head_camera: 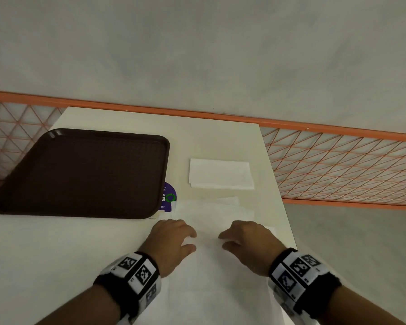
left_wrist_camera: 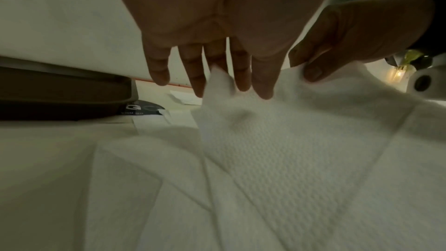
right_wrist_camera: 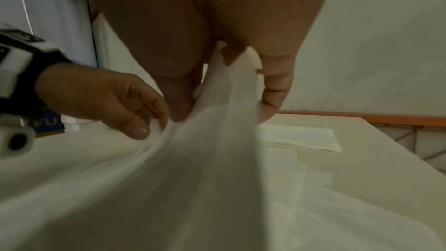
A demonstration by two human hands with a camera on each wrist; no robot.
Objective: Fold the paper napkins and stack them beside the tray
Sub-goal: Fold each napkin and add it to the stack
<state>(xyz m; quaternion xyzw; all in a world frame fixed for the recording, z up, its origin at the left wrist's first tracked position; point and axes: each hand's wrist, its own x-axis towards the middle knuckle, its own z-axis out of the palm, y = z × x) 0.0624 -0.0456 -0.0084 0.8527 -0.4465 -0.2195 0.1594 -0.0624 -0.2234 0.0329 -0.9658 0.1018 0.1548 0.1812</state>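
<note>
A white unfolded paper napkin point(head_camera: 209, 273) lies on the pale table point(head_camera: 56, 254) in front of me, over other loose sheets point(head_camera: 220, 207). My left hand point(head_camera: 192, 240) and right hand point(head_camera: 223, 240) are close together at its middle. Each pinches the napkin point(right_wrist_camera: 193, 178) between thumb and fingers and lifts it into a ridge. The wrist views show the left hand point(left_wrist_camera: 217, 83) and right hand point(right_wrist_camera: 217, 102) on the raised paper point(left_wrist_camera: 289, 159). One folded napkin point(head_camera: 220, 174) lies flat beyond, to the right of the dark brown tray point(head_camera: 80, 172).
A purple sticker point(head_camera: 169, 195) shows at the tray's near right corner. An orange mesh railing point(head_camera: 338, 165) runs behind and to the right of the table. The table's right edge point(head_camera: 281, 195) is close to the napkins. A grey wall lies beyond.
</note>
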